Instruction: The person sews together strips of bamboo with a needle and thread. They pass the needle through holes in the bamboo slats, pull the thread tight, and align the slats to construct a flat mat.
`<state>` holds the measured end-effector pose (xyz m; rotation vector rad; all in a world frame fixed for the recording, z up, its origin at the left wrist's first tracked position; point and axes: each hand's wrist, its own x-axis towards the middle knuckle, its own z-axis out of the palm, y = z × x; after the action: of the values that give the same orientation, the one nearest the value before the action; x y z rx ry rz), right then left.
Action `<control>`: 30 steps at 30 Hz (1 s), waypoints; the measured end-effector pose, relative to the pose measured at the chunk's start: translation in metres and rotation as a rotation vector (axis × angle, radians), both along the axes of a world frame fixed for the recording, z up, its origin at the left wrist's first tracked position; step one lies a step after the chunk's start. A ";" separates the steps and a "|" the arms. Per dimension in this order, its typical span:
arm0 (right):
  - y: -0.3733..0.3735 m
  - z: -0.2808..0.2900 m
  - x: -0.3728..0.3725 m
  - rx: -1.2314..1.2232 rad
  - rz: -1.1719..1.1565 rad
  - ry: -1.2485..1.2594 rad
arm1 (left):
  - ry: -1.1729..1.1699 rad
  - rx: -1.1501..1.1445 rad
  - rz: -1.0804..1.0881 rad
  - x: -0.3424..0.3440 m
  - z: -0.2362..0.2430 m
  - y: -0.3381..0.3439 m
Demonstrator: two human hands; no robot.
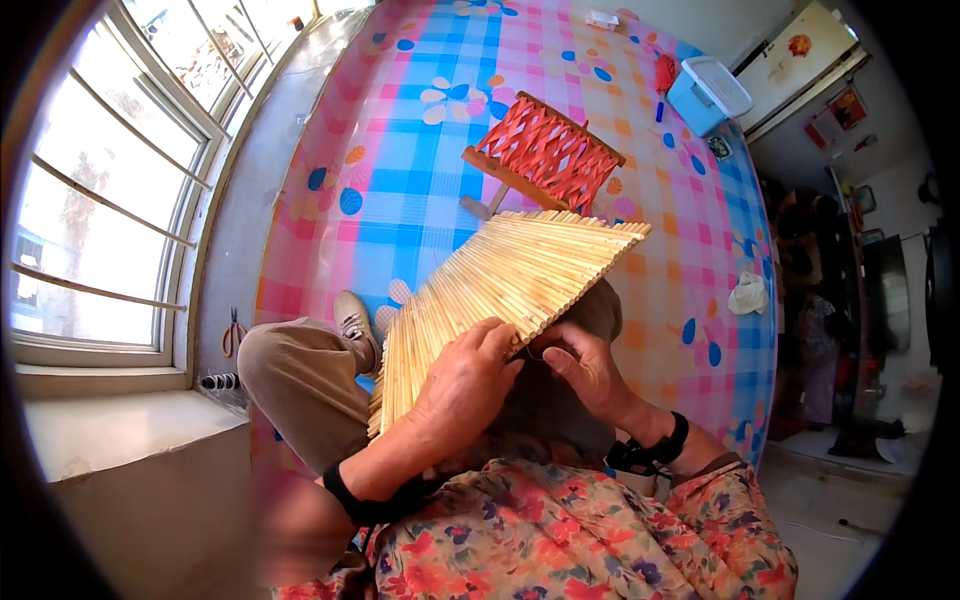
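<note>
A mat of pale reed sticks (470, 280) lies slanted across my legs. My left hand (470, 370) grips it from above near the right edge, fingers bent over the sticks and thumb at the edge. Just right of it, my right hand (580, 375) is closed in a pinch below that edge; its fingertips are partly hidden, and a thin strand seems to show by them, too small to name. My trousered left knee (285, 375) and a shoe (355, 330) show left of the mat.
A wooden frame laced with red strips (550, 150) lies beyond the mat on the checked, flowered floor sheet (380, 90). At right are a lidded plastic bin (700, 105) and a white cloth (748, 293). Scissors (232, 340) rest by the barred window (110, 230) on the left.
</note>
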<state>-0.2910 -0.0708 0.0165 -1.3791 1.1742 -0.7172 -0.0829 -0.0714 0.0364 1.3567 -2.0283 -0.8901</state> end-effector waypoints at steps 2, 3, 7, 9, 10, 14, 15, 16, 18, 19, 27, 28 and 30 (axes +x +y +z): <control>0.000 -0.009 -0.004 -0.038 -0.004 0.025 | 0.128 0.106 -0.205 0.017 0.001 -0.038; 0.001 -0.013 -0.005 -0.057 -0.006 0.032 | 0.061 0.143 -0.199 0.016 0.002 -0.051; 0.001 -0.004 -0.001 0.015 0.014 0.039 | 0.056 0.189 -0.109 0.001 -0.006 -0.065; 0.000 -0.006 -0.003 0.017 0.005 0.050 | 0.032 0.187 -0.149 -0.004 -0.011 -0.071; 0.000 -0.005 -0.002 0.015 0.005 0.035 | 0.052 0.169 -0.158 -0.006 -0.014 -0.072; 0.002 -0.008 -0.002 0.006 0.061 0.020 | 0.092 0.102 -0.165 -0.010 -0.018 -0.073; 0.003 -0.011 -0.003 0.006 0.086 0.027 | 0.091 0.088 -0.164 -0.011 -0.018 -0.073; 0.004 -0.013 -0.003 0.018 0.081 0.008 | 0.102 0.153 -0.106 -0.011 -0.018 -0.073; 0.004 -0.016 -0.004 0.040 0.071 -0.031 | 0.122 0.279 0.010 -0.009 -0.018 -0.073; 0.004 -0.015 -0.005 0.053 0.065 -0.030 | 0.107 0.316 -0.011 -0.005 -0.018 -0.075; 0.004 -0.018 -0.008 0.084 0.077 0.002 | 0.314 0.446 -0.043 0.003 -0.024 -0.077; 0.004 -0.020 -0.009 0.086 0.080 0.002 | 0.251 0.382 -0.075 0.001 -0.022 -0.077; 0.005 -0.022 -0.009 0.089 0.088 0.001 | 0.199 0.330 -0.140 0.000 -0.022 -0.078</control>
<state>-0.2998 -0.0662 -0.0053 -1.3479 1.1258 -0.5945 -0.0830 -0.1493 0.0142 1.2413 -1.8982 -1.4146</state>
